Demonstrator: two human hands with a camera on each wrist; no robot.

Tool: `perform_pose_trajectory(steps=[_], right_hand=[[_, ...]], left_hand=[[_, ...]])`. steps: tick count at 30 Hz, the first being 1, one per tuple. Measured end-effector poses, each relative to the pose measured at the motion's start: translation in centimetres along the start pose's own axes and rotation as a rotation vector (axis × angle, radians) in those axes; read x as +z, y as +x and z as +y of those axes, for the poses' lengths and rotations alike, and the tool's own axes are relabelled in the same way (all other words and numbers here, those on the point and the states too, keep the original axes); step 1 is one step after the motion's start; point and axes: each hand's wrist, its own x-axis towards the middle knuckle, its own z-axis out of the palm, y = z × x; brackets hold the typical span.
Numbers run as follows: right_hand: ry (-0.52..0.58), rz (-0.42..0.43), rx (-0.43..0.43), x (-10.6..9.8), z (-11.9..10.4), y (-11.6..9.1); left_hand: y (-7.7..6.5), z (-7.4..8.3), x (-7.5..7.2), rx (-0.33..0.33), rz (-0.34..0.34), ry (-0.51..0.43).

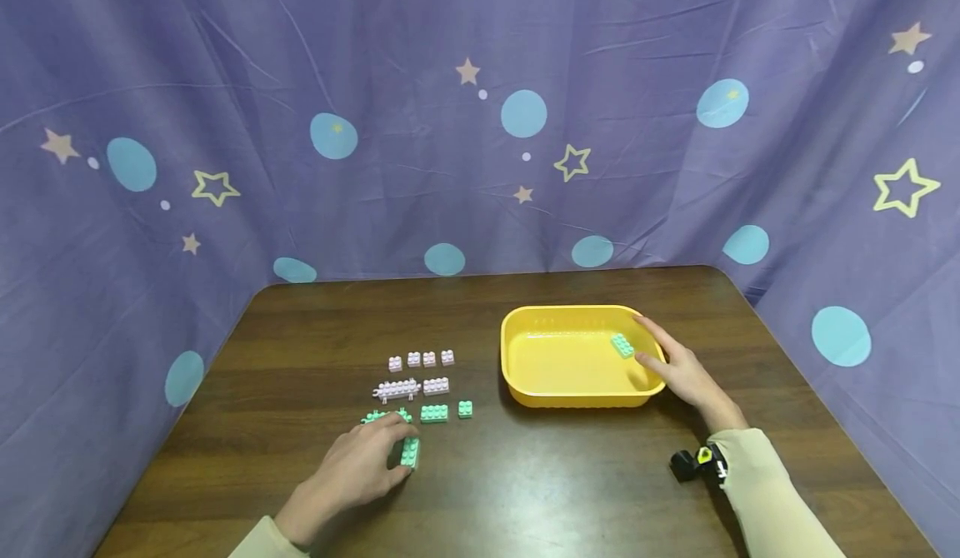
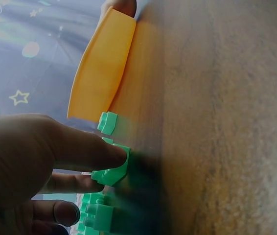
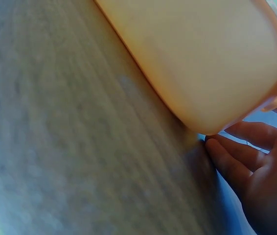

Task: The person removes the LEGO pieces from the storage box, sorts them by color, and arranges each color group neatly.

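My left hand (image 1: 360, 462) pinches a green toy building brick (image 1: 409, 453) between thumb and fingers, low at the table. Just beyond its knuckles lies a green wheel-base piece (image 1: 375, 416), partly covered by the hand. A yellow tray (image 1: 577, 401) stands to the right, with one green brick (image 1: 622, 346) inside near its right end. At that end my right hand (image 1: 686, 375) holds the tray, thumb over the rim and other fingers outside the wall. In the right wrist view, its fingers (image 3: 231, 159) sit against the tray's lower corner.
Beside the wheel-base piece are a green brick (image 1: 434, 413) and a smaller green one (image 1: 465, 409). Behind them lie a pale pink wheel-base piece (image 1: 397, 390), a pink brick (image 1: 436, 386) and a row of several small pink bricks (image 1: 429, 359). A patterned purple curtain (image 1: 420, 191) surrounds the table.
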Motion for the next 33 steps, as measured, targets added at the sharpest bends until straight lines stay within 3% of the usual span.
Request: perform_pose_trajectory(steps=[13, 19, 27, 33], right_hand=[[0.005, 0.003, -0.006, 0.0, -0.1, -0.1], [-0.001, 0.000, -0.006, 0.0, 0.1, 0.0], [-0.004, -0.009, 0.000, -0.1, -0.2, 0.0], [-0.004, -0.003, -0.003, -0.1, -0.1, 0.0]], left_hand=[[-0.3, 0.2, 0.0, 0.012, 0.012, 0.035], [-0.1, 0.9, -1.2, 0.010, 0.039, 0.021], [3.0, 2.5, -2.9, 0.103, 0.138, -0.061], [6.5, 5.2, -4.8, 0.183, 0.171, -0.099]])
